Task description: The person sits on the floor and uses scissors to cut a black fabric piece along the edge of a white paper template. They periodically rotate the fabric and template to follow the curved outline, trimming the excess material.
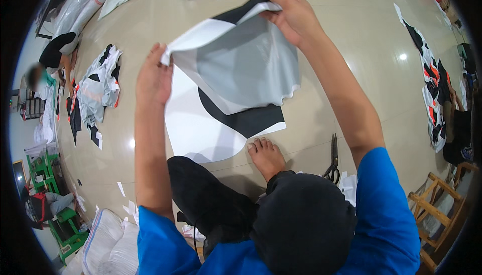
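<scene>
Between my raised hands hangs a grey, white and black fabric piece point(246, 64), its lower part drooping over the floor. My left hand point(154, 77) pinches its left corner, and my right hand point(291, 16) grips the black upper edge on the right. Beneath it, a white and black fabric piece point(196, 129) lies flat on the floor, partly covered by the hanging one. My bare foot point(266, 157) rests beside its near edge. Black-handled scissors point(333, 159) lie on the floor to the right of my foot.
A heap of cut fabric point(98, 89) lies at left near a crouching person point(63, 54). More fabric pieces point(432, 84) lie at far right. Plastic-wrapped rolls point(83, 4) stand at the upper left. White sacks point(108, 240) and a wooden stool point(437, 210) flank me. Scraps litter the tiled floor.
</scene>
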`<state>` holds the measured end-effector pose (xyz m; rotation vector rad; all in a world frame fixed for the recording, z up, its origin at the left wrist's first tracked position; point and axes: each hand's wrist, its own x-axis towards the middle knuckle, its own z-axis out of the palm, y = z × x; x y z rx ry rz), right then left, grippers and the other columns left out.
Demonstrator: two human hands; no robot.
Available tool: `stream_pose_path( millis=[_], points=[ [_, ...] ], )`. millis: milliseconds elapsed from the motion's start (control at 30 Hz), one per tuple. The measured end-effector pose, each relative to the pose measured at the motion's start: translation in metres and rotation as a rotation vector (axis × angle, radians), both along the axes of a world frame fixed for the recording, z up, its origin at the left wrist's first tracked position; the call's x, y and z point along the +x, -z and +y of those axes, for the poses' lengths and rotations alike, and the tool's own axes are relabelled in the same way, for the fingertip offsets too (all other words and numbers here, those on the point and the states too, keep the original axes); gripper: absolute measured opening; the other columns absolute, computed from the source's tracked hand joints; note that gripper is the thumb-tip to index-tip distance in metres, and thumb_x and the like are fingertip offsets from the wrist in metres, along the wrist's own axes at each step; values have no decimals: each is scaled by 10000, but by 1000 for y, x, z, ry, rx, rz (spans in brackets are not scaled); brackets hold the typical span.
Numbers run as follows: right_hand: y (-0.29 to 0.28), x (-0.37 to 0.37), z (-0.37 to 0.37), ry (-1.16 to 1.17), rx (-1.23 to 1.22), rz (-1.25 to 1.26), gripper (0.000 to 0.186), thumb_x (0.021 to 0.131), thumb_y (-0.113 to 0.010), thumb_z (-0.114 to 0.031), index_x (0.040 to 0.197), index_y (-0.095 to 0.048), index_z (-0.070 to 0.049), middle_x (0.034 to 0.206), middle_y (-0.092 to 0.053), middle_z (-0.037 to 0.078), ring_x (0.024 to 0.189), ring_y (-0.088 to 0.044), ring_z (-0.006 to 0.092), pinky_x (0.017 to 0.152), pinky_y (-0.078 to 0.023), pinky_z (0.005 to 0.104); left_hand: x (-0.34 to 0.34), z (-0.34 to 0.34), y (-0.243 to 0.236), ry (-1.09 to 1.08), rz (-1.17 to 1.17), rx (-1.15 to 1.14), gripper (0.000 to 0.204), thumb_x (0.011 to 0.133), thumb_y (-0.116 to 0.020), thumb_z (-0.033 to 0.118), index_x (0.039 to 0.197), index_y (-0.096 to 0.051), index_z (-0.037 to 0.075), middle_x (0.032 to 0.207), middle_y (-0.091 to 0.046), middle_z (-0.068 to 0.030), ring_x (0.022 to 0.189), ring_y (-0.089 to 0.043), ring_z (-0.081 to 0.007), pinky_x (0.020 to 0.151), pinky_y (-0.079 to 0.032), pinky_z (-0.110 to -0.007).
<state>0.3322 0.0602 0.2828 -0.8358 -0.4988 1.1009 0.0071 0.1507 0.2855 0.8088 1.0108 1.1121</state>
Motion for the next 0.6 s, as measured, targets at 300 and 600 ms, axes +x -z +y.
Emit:
stream_pose_path(
  millis=[300, 600],
  points=[
    [-36, -21, 44, 13, 149, -101, 242, 1153, -594, -205, 1183, -697, 12, 1067, -772, 111, 910, -761, 231, 817, -648, 406, -37, 42, -75, -13, 80, 309, 480, 1035, -782, 111, 1448, -580, -28, 1326, -633, -63, 1236, -619, -149, 1117, -479, -323],
    [38, -82, -71, 130, -226, -170, 342, 1166, -603, -290, 1180, -668, 45, 1061, -770, 126, 898, -768, 209, 821, -662, 408, -83, -66, 10, 73, 474, 227, 437, 1019, -776, 96, 1402, -583, 13, 1274, -602, -68, 1118, -608, -124, 971, -488, -275]
  ],
)
